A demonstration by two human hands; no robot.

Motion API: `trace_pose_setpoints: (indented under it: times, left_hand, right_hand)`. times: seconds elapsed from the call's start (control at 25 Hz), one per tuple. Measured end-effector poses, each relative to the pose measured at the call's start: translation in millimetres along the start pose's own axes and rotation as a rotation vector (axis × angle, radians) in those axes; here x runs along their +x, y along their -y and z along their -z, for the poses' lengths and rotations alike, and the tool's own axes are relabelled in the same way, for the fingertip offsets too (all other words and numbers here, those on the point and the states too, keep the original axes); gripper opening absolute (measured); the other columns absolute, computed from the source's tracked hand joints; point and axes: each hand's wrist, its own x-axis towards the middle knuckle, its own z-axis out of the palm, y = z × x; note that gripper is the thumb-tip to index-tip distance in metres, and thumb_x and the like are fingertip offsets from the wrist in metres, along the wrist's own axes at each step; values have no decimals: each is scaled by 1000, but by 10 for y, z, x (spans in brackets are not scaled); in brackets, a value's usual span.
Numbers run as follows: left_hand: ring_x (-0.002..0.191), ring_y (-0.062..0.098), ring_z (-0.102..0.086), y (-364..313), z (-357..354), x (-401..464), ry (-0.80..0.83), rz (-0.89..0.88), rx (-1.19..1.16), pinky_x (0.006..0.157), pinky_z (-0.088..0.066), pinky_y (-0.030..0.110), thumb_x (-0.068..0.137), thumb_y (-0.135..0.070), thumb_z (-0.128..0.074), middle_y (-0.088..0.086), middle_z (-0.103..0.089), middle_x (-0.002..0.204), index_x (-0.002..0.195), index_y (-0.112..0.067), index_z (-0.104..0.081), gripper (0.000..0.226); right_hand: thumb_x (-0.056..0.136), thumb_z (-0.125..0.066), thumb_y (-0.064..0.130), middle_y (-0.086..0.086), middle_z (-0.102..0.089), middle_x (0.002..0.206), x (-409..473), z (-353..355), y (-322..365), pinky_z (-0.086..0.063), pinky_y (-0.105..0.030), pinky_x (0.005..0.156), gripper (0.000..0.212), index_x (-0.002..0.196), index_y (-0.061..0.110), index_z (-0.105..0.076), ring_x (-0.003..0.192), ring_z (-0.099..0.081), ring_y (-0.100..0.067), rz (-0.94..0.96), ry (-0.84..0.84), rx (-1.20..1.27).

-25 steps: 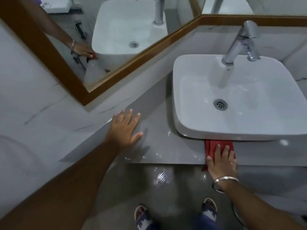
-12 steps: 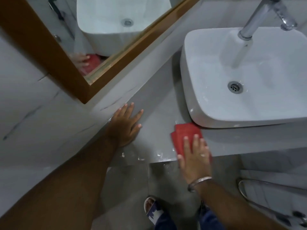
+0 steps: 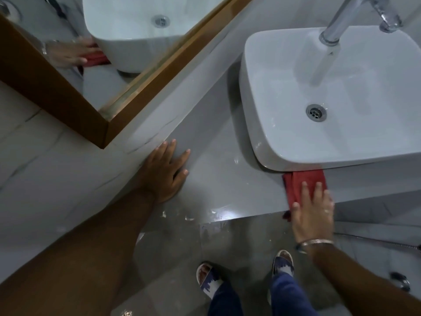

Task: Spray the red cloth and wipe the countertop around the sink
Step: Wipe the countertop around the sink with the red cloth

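The right hand (image 3: 313, 212) lay flat on the red cloth (image 3: 301, 182), palm down, fingers stretched forward and a little apart, pressing the cloth onto the countertop (image 3: 218, 176) rather than pinching it. The cloth sat on the front strip of the counter, its far edge tucked right against the base of the sink (image 3: 262, 124), near the basin's front left corner, and its near edge reached the lip of the counter under the heel of the hand. A thin bangle (image 3: 315, 242) circled that wrist. Over on the other side, the left hand (image 3: 165, 172) was planted flat and spread on the bare counter, well apart from the cloth, fingers fanned toward the wall (image 3: 45, 174) where counter and tile met, holding nothing. The white basin stood on top of the counter, its drain (image 3: 316, 112) in the middle and the chrome tap (image 3: 337, 26) rising at the back. Wet smears and small bright droplets showed along the counter's front edge between the two hands. Up left, the wood-framed mirror (image 3: 68, 106) gave back the basin, a hand and a patch of red. Below, two feet in patterned slippers (image 3: 208, 280) stood on the grey floor (image 3: 177, 258).
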Motion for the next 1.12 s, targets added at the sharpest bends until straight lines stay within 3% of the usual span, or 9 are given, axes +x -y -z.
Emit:
trace_pose_setpoints:
  times: [0.16, 0.32, 0.4, 0.48, 0.64, 0.76, 0.88, 1.0, 1.12]
  left_hand:
    - [146, 40, -27, -4, 28, 1, 15, -5, 9, 118, -27, 52, 95, -47, -43, 20, -34, 158, 152, -27, -34, 60]
    - [147, 39, -26, -16, 72, -10, 31, -4, 1, 119, -25, 51, 95, -46, -43, 20, -32, 159, 152, -27, -35, 61]
    - [147, 39, -26, -27, 93, -7, 36, -1, -11, 119, -25, 52, 95, -47, -42, 20, -32, 160, 152, -27, -35, 60]
    - [147, 40, -26, -32, 93, -3, 27, -4, -17, 119, -25, 52, 95, -46, -42, 20, -32, 159, 152, -26, -36, 60]
    - [147, 39, -27, -25, 63, -6, 16, 4, -18, 118, -26, 51, 95, -47, -40, 20, -33, 159, 151, -26, -37, 60]
    - [146, 38, -29, -9, 34, -15, 2, 9, -13, 117, -27, 51, 95, -49, -39, 19, -34, 159, 151, -27, -37, 59]
    - [146, 38, -29, 0, 37, -35, 11, 9, -12, 116, -27, 52, 95, -50, -38, 17, -34, 159, 150, -29, -37, 59]
    - [148, 39, -25, -50, 116, -25, 82, 38, -38, 118, -25, 54, 96, -50, -40, 17, -30, 161, 151, -27, -36, 60]
    - [152, 36, -9, -86, 445, -50, 334, 60, -42, 119, -22, 56, 98, -49, -45, 13, -13, 167, 155, -28, -22, 65]
  right_hand:
    - [89, -43, 43, -17, -30, 156, -474, -160, 970, -29, -57, 109, 67, 150, 23, -24, 141, -30, -41, 385, 29, -15]
    - [87, -48, 45, -16, -35, 154, -192, -46, 622, -39, -54, 106, 68, 148, 23, -30, 136, -41, -38, 802, 23, -151]
    - [84, -55, 44, -15, -28, 154, 84, 54, 181, -37, -51, 106, 75, 148, 22, -24, 134, -45, -38, 757, 46, -215]
    - [89, -43, 45, -18, -27, 154, 173, 144, -131, -36, -54, 108, 69, 148, 15, -23, 135, -42, -42, 538, 88, -180]
    - [91, -44, 34, -25, -32, 153, -196, -16, 581, -34, -60, 109, 62, 146, 8, -31, 138, -34, -45, 99, 16, -20]
    - [86, -45, 38, -22, -36, 152, -501, -154, 1373, -30, -55, 109, 67, 146, 12, -32, 138, -37, -41, 460, 9, 37]
    - [79, -63, 39, -19, -35, 154, -405, -173, 1223, -28, -51, 111, 80, 147, 14, -31, 139, -37, -38, 864, 16, -78]
    - [81, -65, 40, -19, -32, 154, -64, -33, 633, -32, -51, 108, 80, 147, 12, -30, 137, -40, -39, 784, 56, -135]
    - [86, -57, 38, -20, -31, 154, -7, 83, 318, -33, -53, 108, 75, 148, 11, -25, 138, -38, -40, 597, 115, -81]
